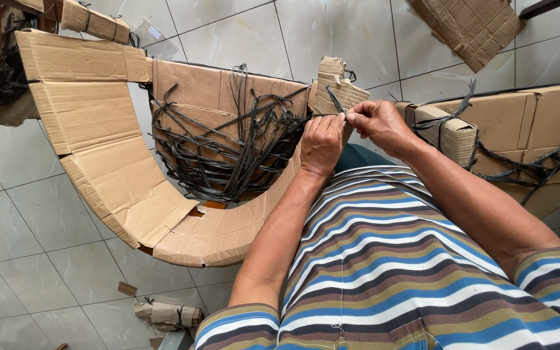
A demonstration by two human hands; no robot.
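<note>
Head view: a curved cardboard wrap [98,129] spreads left of the left hand [321,142], holding a tangle of dark strips [228,149]. Both hands meet, the right hand [377,123] beside it, each pinching one thin strip [335,100] between closed fingertips.

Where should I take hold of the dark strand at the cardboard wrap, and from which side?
Pinch the dark strand at its short free run just above the fingers, where the left hand and right hand meet. Come from the near, body side. Farther left it merges into the tangled strands, and the cardboard wrap backs it on the far side.
</note>
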